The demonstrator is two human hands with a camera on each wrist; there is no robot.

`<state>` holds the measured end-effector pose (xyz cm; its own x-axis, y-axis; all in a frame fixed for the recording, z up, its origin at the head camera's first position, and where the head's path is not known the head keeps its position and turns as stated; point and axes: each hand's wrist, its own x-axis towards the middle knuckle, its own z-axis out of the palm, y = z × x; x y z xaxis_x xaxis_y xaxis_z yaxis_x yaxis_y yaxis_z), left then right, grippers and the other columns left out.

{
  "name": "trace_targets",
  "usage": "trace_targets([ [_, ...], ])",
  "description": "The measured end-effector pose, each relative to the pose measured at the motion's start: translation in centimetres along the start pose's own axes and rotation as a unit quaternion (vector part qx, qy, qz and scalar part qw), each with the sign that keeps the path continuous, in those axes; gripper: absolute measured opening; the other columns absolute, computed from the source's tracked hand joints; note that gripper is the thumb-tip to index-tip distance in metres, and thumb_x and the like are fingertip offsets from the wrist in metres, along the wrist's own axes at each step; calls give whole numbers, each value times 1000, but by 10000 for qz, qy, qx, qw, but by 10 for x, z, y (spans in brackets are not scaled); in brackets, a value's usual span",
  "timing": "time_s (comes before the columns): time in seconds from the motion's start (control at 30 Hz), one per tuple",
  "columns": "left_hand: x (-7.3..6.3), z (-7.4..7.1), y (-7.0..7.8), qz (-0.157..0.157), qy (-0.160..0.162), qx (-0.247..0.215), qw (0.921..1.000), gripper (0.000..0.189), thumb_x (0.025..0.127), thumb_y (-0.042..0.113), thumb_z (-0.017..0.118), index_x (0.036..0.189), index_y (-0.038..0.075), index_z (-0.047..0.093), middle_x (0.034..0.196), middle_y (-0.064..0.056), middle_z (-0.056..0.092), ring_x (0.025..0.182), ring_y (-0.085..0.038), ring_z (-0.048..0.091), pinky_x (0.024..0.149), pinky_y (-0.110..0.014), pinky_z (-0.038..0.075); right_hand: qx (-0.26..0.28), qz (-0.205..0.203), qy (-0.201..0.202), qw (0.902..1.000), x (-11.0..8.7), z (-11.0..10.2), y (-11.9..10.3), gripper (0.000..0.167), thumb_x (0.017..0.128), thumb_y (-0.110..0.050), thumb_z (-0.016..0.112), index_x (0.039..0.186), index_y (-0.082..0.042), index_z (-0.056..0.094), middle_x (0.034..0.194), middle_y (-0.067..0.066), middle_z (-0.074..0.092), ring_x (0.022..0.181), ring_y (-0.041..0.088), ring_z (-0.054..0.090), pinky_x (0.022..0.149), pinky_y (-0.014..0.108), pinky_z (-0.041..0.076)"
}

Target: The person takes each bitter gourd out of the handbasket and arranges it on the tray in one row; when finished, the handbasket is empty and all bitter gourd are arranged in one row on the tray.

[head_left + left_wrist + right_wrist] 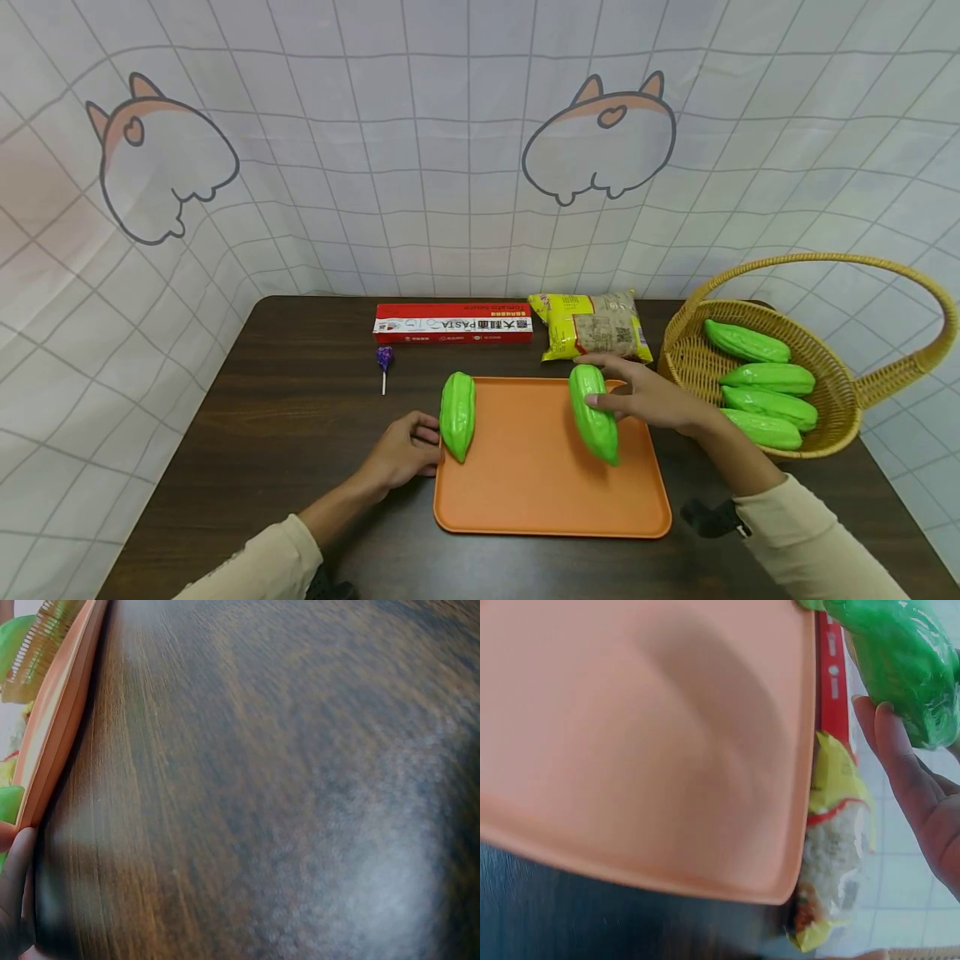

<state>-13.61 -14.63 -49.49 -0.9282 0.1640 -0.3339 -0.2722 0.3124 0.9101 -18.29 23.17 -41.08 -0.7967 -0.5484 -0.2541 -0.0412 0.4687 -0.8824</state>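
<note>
In the head view my right hand [643,393] grips a glossy green star fruit [592,417] over the right part of the orange tray [540,500]. The right wrist view shows this star fruit [904,664] raised above the tray, its shadow falling on the surface. Another star fruit [458,417] lies lengthwise along the tray's left edge. Beside it, my left hand [405,450] holds the tray's left rim; in the left wrist view its fingertips pinch the rim [56,742]. Several more star fruits [768,377] lie in the wicker basket [686,358] at the right.
Behind the tray stand a red pasta box [453,335] and a yellow, partly see-through bag [592,325]. A purple-wrapped lollipop [385,358] lies on the dark wooden table [300,375] at the left. The basket's tall handle [941,308] leans to the right.
</note>
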Motion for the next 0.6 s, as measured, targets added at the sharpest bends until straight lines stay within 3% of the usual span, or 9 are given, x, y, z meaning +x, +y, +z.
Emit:
trace_targets([
  [0.1, 0, 0, 0, -2, -9, 4, 10000, 47, 79, 0, 74, 123, -1, 58, 109, -16, 61, 85, -18, 67, 67, -35, 64, 26, 21, -20, 10000, 4, 5, 1, 63, 98, -31, 65, 153, -21, 36, 147, 23, 33, 114, 32, 60, 84, 42, 62],
  [0.4, 0, -1, -1, 40, -66, -24, 10000, 49, 79, 0, 74, 125, -3, 57, 111, -17, 60, 86, -19, 66, 68, -36, 64, 133, -6, -193, 9997, 15, 18, 6, 65, 98, -29, 64, 154, -17, 34, 149, 23, 35, 128, 40, 48, 87, 41, 60],
  [0.6, 1, -1, -2, 48, -46, -36, 10000, 48, 79, 0, 74, 124, -2, 57, 111, -16, 60, 86, -19, 67, 68, -35, 64, 340, 8, -426, 9985, 23, 26, 7, 66, 99, -26, 64, 156, -16, 32, 147, 25, 40, 123, 37, 58, 88, 43, 60],
])
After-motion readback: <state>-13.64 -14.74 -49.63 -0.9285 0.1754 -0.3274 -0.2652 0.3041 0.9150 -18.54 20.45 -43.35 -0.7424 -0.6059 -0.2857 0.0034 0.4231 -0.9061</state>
